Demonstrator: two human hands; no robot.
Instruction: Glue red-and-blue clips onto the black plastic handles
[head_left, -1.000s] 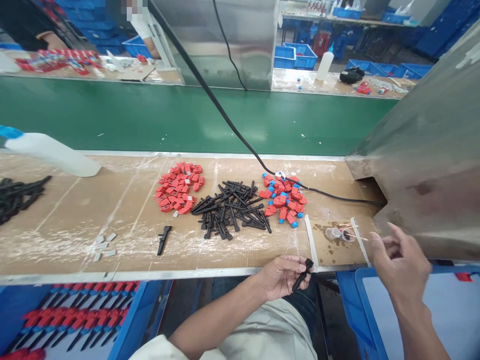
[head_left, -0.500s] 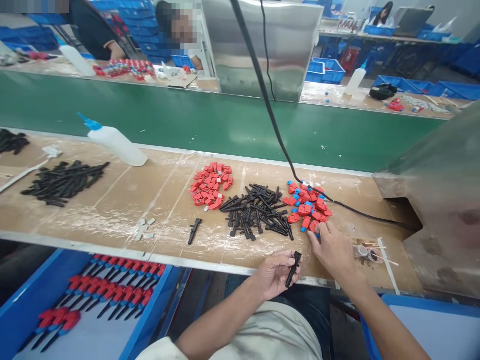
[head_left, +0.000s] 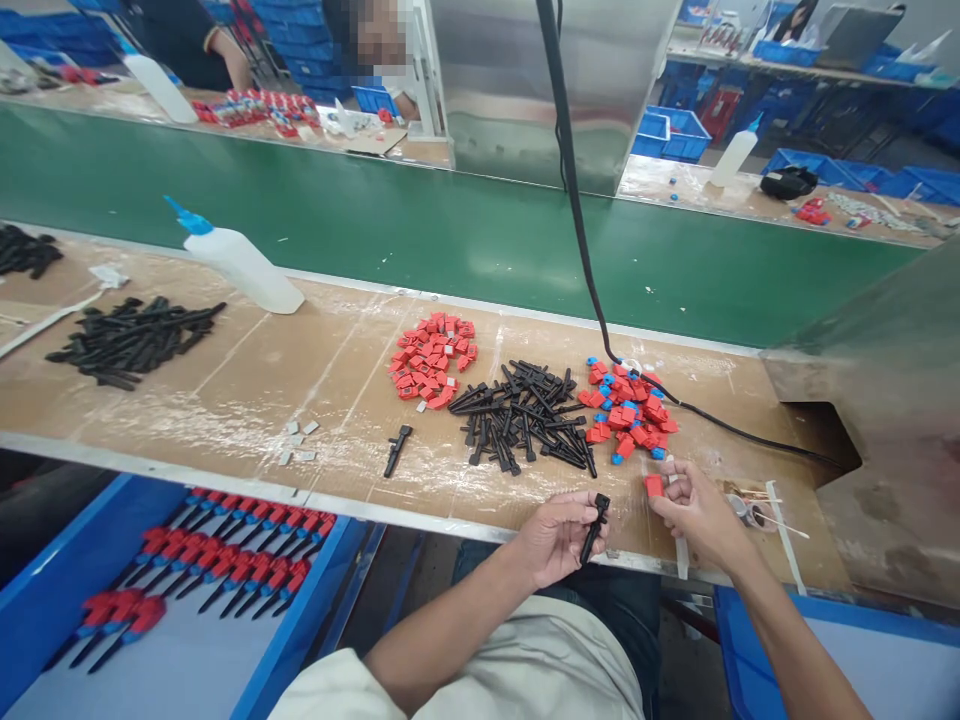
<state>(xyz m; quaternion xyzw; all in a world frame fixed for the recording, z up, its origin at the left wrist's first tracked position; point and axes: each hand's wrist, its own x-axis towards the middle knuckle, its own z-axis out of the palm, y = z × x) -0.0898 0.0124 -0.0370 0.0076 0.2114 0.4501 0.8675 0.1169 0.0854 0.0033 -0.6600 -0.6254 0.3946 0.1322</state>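
Observation:
My left hand (head_left: 559, 540) is closed around a black plastic rod-like part (head_left: 595, 530), held near the table's front edge with its wider end up. Between the thumb and fingers of my right hand (head_left: 697, 510) is a red plastic block (head_left: 654, 487), just in front of a pile of red and blue parts (head_left: 630, 410). Left of that pile lies a heap of black rod-like parts (head_left: 521, 415). Behind and to its left is a group of red pieces (head_left: 431, 355). One single black part (head_left: 397, 451) lies apart on the table.
A blue bin (head_left: 300, 610) at the lower left holds rows of assembled red, blue and black pieces. A white bottle (head_left: 244, 265) with a blue nozzle leans on the table. A black cable (head_left: 581, 230) hangs down to the right-hand pile. Small cups (head_left: 739, 505) stand at the right.
My right hand has drawn back from the red and blue pile and now holds a red block. My left hand keeps the black part. The camera view has shifted slightly.

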